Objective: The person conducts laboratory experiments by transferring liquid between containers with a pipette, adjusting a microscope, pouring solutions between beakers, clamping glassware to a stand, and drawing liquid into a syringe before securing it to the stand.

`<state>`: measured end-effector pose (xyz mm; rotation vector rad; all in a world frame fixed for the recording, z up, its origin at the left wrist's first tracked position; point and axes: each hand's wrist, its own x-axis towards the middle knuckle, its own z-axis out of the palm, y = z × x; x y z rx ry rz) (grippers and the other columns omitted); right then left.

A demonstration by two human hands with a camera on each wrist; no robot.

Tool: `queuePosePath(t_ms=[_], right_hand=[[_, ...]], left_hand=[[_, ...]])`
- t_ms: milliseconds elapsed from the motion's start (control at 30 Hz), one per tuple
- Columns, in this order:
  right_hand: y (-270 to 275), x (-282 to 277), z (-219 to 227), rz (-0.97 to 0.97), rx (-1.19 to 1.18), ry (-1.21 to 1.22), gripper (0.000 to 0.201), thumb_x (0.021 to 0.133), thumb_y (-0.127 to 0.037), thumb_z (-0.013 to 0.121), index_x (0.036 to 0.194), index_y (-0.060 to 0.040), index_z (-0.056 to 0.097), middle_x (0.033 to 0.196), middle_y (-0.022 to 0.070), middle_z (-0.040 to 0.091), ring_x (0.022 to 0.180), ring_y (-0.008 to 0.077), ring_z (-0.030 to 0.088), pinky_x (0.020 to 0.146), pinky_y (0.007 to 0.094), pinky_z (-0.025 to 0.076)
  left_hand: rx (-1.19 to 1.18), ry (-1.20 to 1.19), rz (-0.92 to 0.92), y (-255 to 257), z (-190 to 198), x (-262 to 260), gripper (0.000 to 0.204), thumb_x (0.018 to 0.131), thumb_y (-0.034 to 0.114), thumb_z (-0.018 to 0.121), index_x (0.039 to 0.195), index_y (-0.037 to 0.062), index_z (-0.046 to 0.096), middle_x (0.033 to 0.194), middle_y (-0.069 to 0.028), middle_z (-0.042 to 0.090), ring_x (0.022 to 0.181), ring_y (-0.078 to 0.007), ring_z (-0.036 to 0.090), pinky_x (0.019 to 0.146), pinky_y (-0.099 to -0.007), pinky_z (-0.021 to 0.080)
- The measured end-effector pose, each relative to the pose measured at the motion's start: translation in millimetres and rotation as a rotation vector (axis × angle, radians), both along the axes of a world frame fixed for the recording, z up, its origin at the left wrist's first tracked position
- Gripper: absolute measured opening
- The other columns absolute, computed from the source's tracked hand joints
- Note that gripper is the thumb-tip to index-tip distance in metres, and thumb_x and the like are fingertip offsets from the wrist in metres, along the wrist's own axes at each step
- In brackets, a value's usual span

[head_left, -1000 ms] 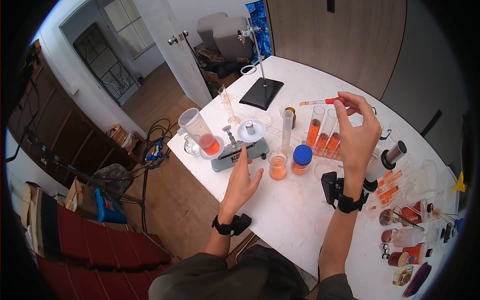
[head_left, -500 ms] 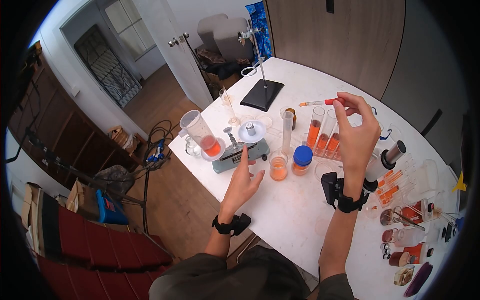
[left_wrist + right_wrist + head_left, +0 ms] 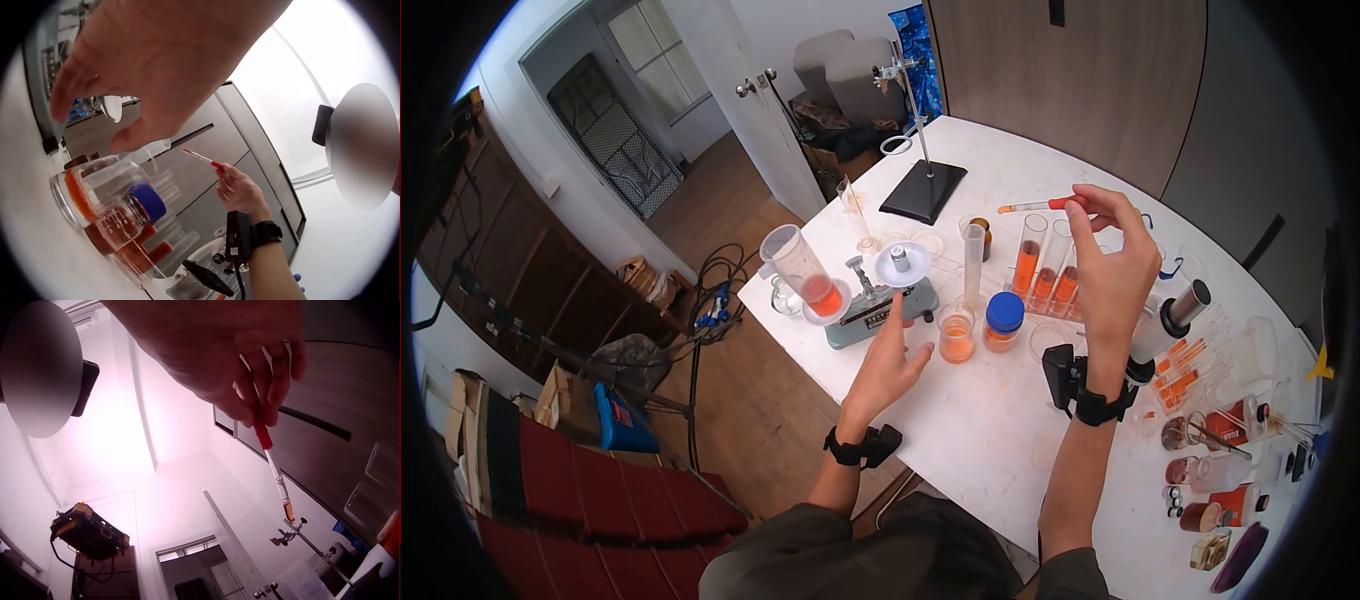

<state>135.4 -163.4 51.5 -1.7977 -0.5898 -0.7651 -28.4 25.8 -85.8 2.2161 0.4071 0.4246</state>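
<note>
My right hand pinches the red rubber bulb of a glass dropper, held almost level above the table. Orange liquid shows near the tip of the dropper in the right wrist view. My left hand holds nothing; its index finger points forward at the green balance, the fingertip just below the right pan in the head view. On that pan stands a metal weight. A clear plastic beaker with red-orange liquid sits on the left pan, looking tilted in this view.
Right of the balance stand a beaker of orange liquid, a blue-capped bottle, a measuring cylinder and a rack with test tubes. Behind is a ring stand. A microscope and several jars crowd the right side.
My left index fingertip has shifted slightly rightward under the right pan. My right hand and the dropper have stayed in place.
</note>
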Motion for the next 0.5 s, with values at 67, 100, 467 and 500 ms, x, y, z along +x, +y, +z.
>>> queuePosePath(t_ms=[67, 100, 467, 500], right_hand=[[0.1, 0.2, -0.1, 0.015, 0.009, -0.009, 0.016, 0.088, -0.009, 0.076, 0.104, -0.0061, 0.076, 0.092, 0.0065, 0.075, 0.08, 0.0139, 0.065, 0.074, 0.0302, 0.05], [0.1, 0.1, 0.0, 0.015, 0.009, -0.009, 0.016, 0.088, -0.009, 0.076, 0.104, -0.0061, 0.076, 0.092, 0.0065, 0.075, 0.08, 0.0139, 0.065, 0.074, 0.0302, 0.05], [0.1, -0.3, -0.1, 0.017, 0.017, -0.001, 0.016, 0.088, -0.008, 0.075, 0.104, -0.0061, 0.076, 0.091, 0.0061, 0.074, 0.079, 0.0138, 0.064, 0.074, 0.0305, 0.049], [0.1, -0.4, -0.1, 0.017, 0.018, -0.001, 0.016, 0.088, -0.008, 0.075, 0.104, -0.0061, 0.076, 0.091, 0.0061, 0.074, 0.079, 0.0138, 0.064, 0.074, 0.0305, 0.049]], left_hand=[[0.0, 0.0, -0.009, 0.4, 0.2, 0.9, 0.094, 0.092, 0.02, 0.069, 0.158, -0.0095, 0.01, 0.137, -0.0318, 0.053, 0.121, -0.0352, 0.059, 0.094, -0.0404, 0.051], [-0.001, 0.0, -0.018, 0.6, 0.3, 1.4, 0.094, 0.092, 0.02, 0.069, 0.158, -0.0102, 0.01, 0.136, -0.0321, 0.054, 0.121, -0.0355, 0.059, 0.094, -0.0403, 0.051], [-0.001, 0.063, -0.031, 1.9, 5.1, 1.5, 0.095, 0.092, 0.02, 0.069, 0.158, -0.0093, 0.007, 0.14, -0.0337, 0.051, 0.123, -0.0373, 0.058, 0.097, -0.0409, 0.05], [0.01, 0.06, -0.034, 2.0, 5.1, 1.4, 0.095, 0.092, 0.02, 0.069, 0.158, -0.0089, 0.006, 0.14, -0.034, 0.05, 0.124, -0.0376, 0.058, 0.098, -0.0412, 0.049]])
